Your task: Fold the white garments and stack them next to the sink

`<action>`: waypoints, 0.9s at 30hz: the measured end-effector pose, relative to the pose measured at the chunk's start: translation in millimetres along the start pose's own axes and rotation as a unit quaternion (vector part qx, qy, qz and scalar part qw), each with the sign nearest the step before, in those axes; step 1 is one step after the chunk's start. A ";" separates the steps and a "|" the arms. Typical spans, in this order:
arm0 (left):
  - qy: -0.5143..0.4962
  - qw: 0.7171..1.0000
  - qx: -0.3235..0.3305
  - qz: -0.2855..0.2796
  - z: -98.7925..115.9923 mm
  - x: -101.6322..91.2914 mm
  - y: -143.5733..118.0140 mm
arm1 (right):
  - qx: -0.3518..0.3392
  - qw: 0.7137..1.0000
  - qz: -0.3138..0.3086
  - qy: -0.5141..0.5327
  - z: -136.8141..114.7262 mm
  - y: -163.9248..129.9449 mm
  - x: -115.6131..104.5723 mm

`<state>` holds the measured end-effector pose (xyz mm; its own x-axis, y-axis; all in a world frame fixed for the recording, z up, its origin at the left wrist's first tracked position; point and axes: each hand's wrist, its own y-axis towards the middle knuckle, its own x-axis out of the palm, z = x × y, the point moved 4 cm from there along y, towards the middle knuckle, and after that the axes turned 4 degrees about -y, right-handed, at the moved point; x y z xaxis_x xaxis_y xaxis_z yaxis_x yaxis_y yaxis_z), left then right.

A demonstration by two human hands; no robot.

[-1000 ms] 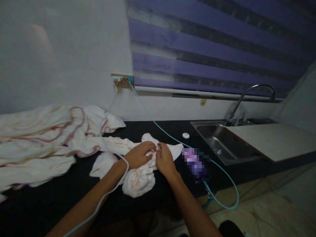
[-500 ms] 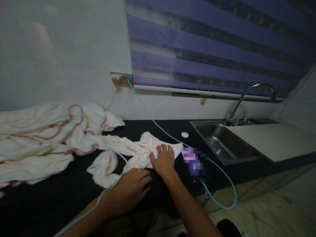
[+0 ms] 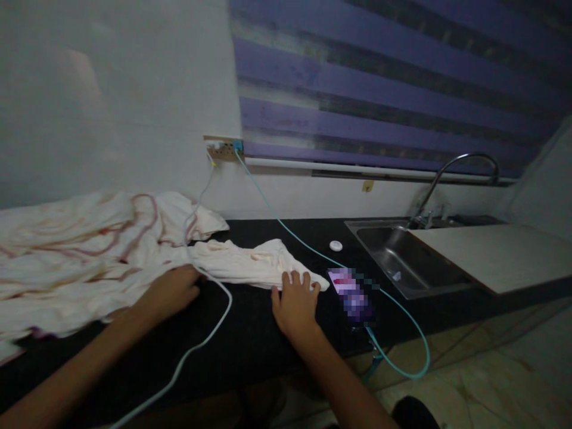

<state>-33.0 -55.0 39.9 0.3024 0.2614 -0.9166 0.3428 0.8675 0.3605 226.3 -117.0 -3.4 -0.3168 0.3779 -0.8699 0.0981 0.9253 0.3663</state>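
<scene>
A long white cloth with reddish-brown markings lies across the black counter, bunched at its left and narrowing to a flatter strip on the right. My right hand rests palm down with fingers spread, fingertips on the strip's near edge close to its tip. Farther left, my left hand is at the cloth's near edge, fingers bent over the fabric and partly hidden. A white cable runs over the cloth and loops between my hands. Right of the strip lies a phone with a lit, blurred screen.
A teal cable stretches from the wall socket past the phone and loops over the counter's front edge. A small white disc sits behind the phone. To the right are a steel sink, a curved faucet and a pale board.
My left hand has moved left and away from my right hand. The crumpled fold near it has gone from the counter, and the strip lies straighter and flatter. My right hand has shifted slightly nearer.
</scene>
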 end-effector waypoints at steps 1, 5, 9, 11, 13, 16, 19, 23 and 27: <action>-0.001 1.000 0.008 -0.018 7.9 5.1 -1.3 | -0.003 1.000 0.012 -0.006 1.8 -4.6 -1.2; -0.020 0.996 0.070 -0.049 59.5 26.2 -12.8 | -0.014 0.997 0.066 -0.024 16.5 -21.7 -11.7; -0.068 0.987 0.137 -0.044 118.3 44.5 -15.5 | -0.008 0.997 0.057 -0.044 29.0 -29.8 -27.4; -0.110 0.979 0.170 -0.032 139.3 54.6 -8.5 | 0.000 0.998 0.034 -0.057 31.4 -31.2 -34.6; -0.146 0.971 0.187 -0.030 149.7 66.5 1.5 | 0.004 0.998 0.016 -0.065 32.1 -32.5 -40.7; -0.144 0.974 0.168 -0.055 145.3 83.3 14.1 | 0.004 0.998 0.009 -0.063 32.3 -35.6 -47.1; -0.116 0.983 0.131 -0.048 129.3 86.6 16.5 | 0.003 0.998 0.010 -0.057 33.3 -39.6 -50.5; -0.092 0.991 0.096 -0.028 114.2 84.0 10.3 | 0.020 0.998 -0.009 -0.060 36.6 -43.3 -52.0; -0.087 0.993 0.074 -0.015 107.9 93.4 7.2 | 0.058 0.994 -0.046 -0.079 42.2 -43.9 -52.6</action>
<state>93.7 -70.1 -24.5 0.4347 0.1478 -0.8884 0.4776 0.7985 0.3666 278.4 -176.2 12.3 -0.1782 0.2827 -0.9425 0.1867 0.9502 0.2497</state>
